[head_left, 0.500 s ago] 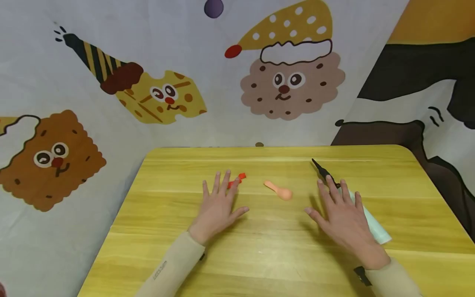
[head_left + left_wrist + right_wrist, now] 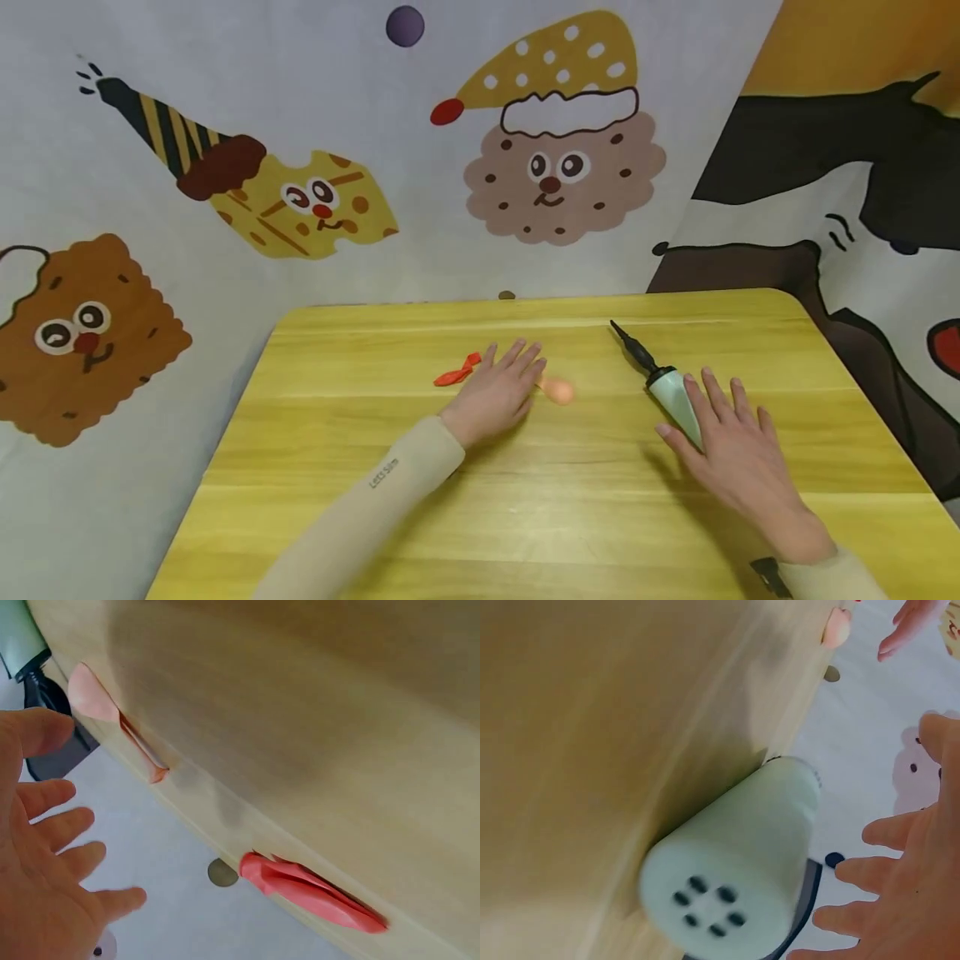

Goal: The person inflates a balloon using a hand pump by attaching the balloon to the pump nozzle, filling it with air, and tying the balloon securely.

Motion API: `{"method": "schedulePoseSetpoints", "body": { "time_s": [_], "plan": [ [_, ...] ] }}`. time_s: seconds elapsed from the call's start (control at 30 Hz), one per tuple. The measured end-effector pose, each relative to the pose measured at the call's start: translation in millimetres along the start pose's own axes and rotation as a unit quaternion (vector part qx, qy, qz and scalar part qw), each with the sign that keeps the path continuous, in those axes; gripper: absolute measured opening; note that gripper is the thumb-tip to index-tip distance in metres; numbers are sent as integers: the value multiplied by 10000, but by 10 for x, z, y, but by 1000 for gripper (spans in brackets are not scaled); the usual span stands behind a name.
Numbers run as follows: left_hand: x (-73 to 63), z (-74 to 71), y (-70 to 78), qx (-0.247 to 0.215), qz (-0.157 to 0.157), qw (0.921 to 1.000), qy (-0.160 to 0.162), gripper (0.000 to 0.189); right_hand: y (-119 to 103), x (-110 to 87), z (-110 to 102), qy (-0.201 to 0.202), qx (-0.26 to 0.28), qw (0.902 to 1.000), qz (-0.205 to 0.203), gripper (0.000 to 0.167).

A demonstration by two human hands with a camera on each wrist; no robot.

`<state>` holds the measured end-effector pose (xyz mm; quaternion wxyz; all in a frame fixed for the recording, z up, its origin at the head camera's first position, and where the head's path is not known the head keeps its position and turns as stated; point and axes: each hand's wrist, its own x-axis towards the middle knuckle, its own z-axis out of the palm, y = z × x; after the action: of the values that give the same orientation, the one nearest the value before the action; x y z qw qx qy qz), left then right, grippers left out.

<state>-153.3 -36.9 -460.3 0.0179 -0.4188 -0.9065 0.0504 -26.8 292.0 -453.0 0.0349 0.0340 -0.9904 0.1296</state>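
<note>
An uninflated peach balloon (image 2: 558,390) lies near the middle of the table, its neck partly covered in the head view by my left hand (image 2: 498,393). That hand hovers with spread fingers; the left wrist view shows it apart from the peach balloon (image 2: 94,694). Left of the hand lies a red balloon (image 2: 454,375), limp and folded. A balloon pump (image 2: 675,400) with a mint-green barrel and black nozzle lies on the right. Over its barrel's near end hangs my right hand (image 2: 738,454), fingers spread and gripping nothing. Holes dot the pump's end (image 2: 712,904) in the right wrist view.
The wooden table (image 2: 480,533) ends at a back edge against a cloth backdrop (image 2: 330,83) printed with cartoon biscuits and cheese. Each sleeve, such as the left sleeve (image 2: 375,500), has a wrist strap or camera mount near it.
My left hand has moved right, from over the red balloon toward the peach one, uncovering the red. The right hand has shifted slightly right and down, revealing more of the pump. The head view has shifted.
</note>
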Motion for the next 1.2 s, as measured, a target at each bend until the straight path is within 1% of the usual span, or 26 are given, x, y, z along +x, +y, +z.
{"method": "schedulePoseSetpoints", "body": {
  "time_s": [0.13, 0.23, 0.3, 0.4, 0.47, 0.6, 0.7, 0.77, 0.83, 0.87, 0.9, 0.93, 0.97, 1.0, 1.03, 1.07, 1.1, 1.13, 1.17, 1.2],
  "plan": [
    [124, 36, 3, 78, 194, 9997, -113, 45, 40, -19, 16, -75, -1, 10000, 56, 86],
    [192, 60, 6, 126, 246, 9994, -192, 34, 51, -20, 35, -129, -9, 9999, 70, 86],
    [224, 87, 10, 149, 249, 9995, -144, 26, 50, -20, 50, -187, -9, 9998, 89, 87],
    [242, 119, 17, 183, 216, 9996, -79, 17, 47, -20, 67, -240, -1, 9997, 98, 88],
    [244, 138, 26, 207, 182, 9996, 7, 14, 46, -23, 76, -173, -4, 9998, 73, 90],
    [247, 165, 43, 272, 158, 9995, 94, 15, 50, -37, 84, 22, 4, 10000, 1, 93],
    [257, 182, 49, 284, 169, 9993, 170, 15, 50, -38, 88, 13, 99, 9999, 37, 93],
    [266, 194, 41, 294, 93, 9993, 228, 14, 46, -32, 94, -70, 180, 9998, 111, 94],
    [265, 179, 25, 146, -136, 9994, 269, 11, 41, -21, 101, -165, 251, 9994, 178, 95],
    [263, 171, 11, -38, -292, 9991, 305, 11, 42, -15, 105, -214, 275, 9992, 209, 96],
    [259, 158, -4, -340, -477, 9977, 335, 11, 43, -9, 108, -249, 278, 9990, 226, 96],
    [249, 138, -19, -781, -682, 9941, 332, 11, 47, -4, 111, -266, 270, 9990, 232, 95],
    [234, 107, -37, -1382, -884, 9859, 315, 13, 50, -1, 113, -284, 258, 9990, 247, 95],
    [216, 79, -53, -2099, -1106, 9709, 309, 15, 56, 4, 113, -314, 252, 9988, 272, 94],
    [196, 57, -71, -2827, -1312, 9497, 317, 16, 63, 6, 113, -330, 251, 9987, 301, 94],
    [172, 32, -86, -3662, -1504, 9178, 313, 18, 72, 6, 113, -333, 257, 9986, 325, 92],
    [143, 11, -99, -4428, -1676, 8802, 334, 19, 79, 5, 109, -356, 258, 9984, 367, 92],
    [112, -5, -109, -5135, -1852, 8372, 335, 21, 88, 5, 107, -380, 267, 9981, 417, 91],
    [80, -15, -118, -5807, -1986, 7888, 343, 24, 96, 2, 106, -383, 269, 9978, 461, 90],
    [51, -13, -122, -6364, -2105, 7413, 355, 27, 106, -1, 102, -397, 280, 9976, 503, 89]
  ]
}}
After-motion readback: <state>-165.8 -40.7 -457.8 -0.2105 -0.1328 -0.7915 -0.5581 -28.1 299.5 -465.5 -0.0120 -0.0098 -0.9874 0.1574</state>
